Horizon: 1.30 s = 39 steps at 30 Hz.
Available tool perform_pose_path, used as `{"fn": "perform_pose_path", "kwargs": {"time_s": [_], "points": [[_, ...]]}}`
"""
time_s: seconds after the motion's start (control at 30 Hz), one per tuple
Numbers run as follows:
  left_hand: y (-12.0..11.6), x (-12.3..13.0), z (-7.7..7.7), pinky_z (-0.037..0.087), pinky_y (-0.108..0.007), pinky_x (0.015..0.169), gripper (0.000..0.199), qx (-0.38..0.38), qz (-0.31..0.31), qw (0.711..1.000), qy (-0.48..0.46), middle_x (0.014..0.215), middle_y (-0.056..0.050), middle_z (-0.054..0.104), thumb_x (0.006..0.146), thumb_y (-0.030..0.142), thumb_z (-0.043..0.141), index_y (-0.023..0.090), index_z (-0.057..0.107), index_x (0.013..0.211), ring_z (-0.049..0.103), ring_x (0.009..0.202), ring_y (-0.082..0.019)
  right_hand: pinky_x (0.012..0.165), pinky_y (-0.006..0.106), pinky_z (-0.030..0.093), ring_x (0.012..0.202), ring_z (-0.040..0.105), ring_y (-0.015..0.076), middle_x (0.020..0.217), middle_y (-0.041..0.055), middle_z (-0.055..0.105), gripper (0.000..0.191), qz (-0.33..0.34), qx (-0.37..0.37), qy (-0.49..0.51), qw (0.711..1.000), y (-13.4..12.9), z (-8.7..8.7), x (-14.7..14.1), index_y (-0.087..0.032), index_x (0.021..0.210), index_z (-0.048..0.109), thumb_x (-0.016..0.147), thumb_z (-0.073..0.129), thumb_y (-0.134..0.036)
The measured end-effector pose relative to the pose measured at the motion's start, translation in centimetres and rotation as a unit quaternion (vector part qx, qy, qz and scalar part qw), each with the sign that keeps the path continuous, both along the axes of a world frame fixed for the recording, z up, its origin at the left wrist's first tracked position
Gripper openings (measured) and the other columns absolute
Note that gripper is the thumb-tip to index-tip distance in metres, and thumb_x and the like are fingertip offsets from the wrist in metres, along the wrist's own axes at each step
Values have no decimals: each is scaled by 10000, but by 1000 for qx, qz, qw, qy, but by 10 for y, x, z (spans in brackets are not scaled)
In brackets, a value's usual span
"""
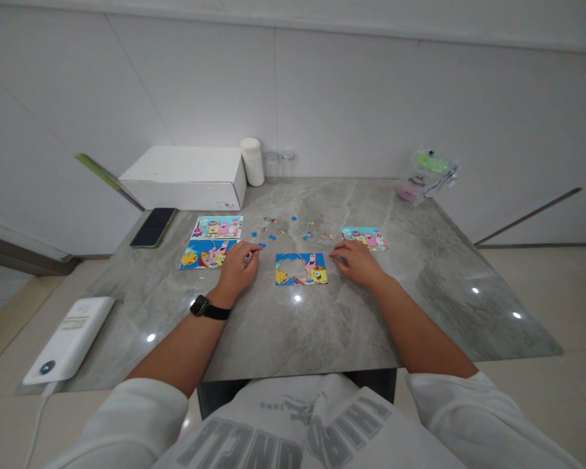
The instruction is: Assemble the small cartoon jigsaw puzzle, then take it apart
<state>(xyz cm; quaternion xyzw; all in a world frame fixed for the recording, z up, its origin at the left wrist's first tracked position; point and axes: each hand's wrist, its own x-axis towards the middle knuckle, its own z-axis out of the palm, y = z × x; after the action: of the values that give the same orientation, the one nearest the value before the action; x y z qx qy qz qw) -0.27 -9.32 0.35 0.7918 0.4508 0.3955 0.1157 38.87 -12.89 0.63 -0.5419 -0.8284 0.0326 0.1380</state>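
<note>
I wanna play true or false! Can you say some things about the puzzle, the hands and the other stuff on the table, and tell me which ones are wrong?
1. The puzzle between the left hand and the right hand is all finished. False: it has a big gap in it.
2. A black watch is on the left arm. True.
3. The loose pieces are in one neat pile. False: they are scattered on the table.
4. Two clear jars stand beside the white bottle. True.
5. The phone is on the right side. False: it is on the left.
</note>
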Motion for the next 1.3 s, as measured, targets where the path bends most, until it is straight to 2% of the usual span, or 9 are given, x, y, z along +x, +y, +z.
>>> {"fn": "perform_pose_path", "kwargs": {"time_s": [0.27,0.47,0.57,0.63,0.73,0.8,0.93,1.07,1.3], "points": [[0,0,-1,520,-400,922,196,-5,-8,1000,-2,1013,-63,736,1013,242,539,208,727,1060,649,943,-220,969,360,465,1087,663,261,1084,111,753,112,-10,-68,-25,997,3,12,4,-203,972,785,907,711,-256],[-3,1,-1,515,-416,940,194,15,-24,999,18,1002,-68,725,1024,242,539,209,725,1069,650,977,-231,741,277,467,800,675,178,878,27,769,99,-17,-162,82,983,2,33,-7,-211,927,767,894,679,-179],[-10,10,11,507,-432,973,193,25,-53,997,49,1050,-80,727,1022,252,552,220,732,1085,655,1045,-245,740,268,477,795,678,167,867,16,774,88,-18,-174,150,973,5,41,-23,-214,923,779,901,694,-223],[-18,20,24,506,-429,964,201,20,-97,992,82,1073,-85,730,1023,271,569,230,746,1108,658,1047,-248,748,261,486,814,687,165,872,16,782,88,-11,-189,185,964,9,42,-37,-210,917,786,899,707,-242],[-33,36,40,500,-420,910,203,0,-182,971,154,1011,-82,725,1020,307,600,250,780,1096,659,975,-244,724,251,483,781,681,156,844,9,783,81,-13,-226,203,953,13,37,-57,-200,900,793,884,722,-235],[-44,46,44,492,-413,887,199,-13,-217,958,186,973,-74,719,1018,293,601,265,798,1032,651,954,-243,706,249,474,753,670,151,822,5,776,82,-15,-237,200,951,14,32,-68,-198,898,798,887,724,-233],[-59,55,32,484,-409,845,203,-27,-190,965,178,986,-88,714,1008,282,615,257,808,1068,641,945,-245,697,246,457,743,669,148,806,2,769,78,-21,-232,184,955,10,24,-81,-202,891,799,902,726,-228],[-61,55,19,461,-403,829,227,-22,-184,964,189,972,-80,693,1024,302,606,271,806,1125,621,928,-234,688,242,429,748,667,146,802,1,767,77,-31,-218,156,963,4,23,-88,-202,895,799,913,727,-225],[-60,59,14,446,-429,861,238,-30,-193,962,192,1027,-79,678,1004,321,638,293,801,1175,608,964,-236,701,250,413,775,673,155,831,9,781,62,-32,-195,116,973,0,28,-99,-214,887,804,902,743,-218]]}}
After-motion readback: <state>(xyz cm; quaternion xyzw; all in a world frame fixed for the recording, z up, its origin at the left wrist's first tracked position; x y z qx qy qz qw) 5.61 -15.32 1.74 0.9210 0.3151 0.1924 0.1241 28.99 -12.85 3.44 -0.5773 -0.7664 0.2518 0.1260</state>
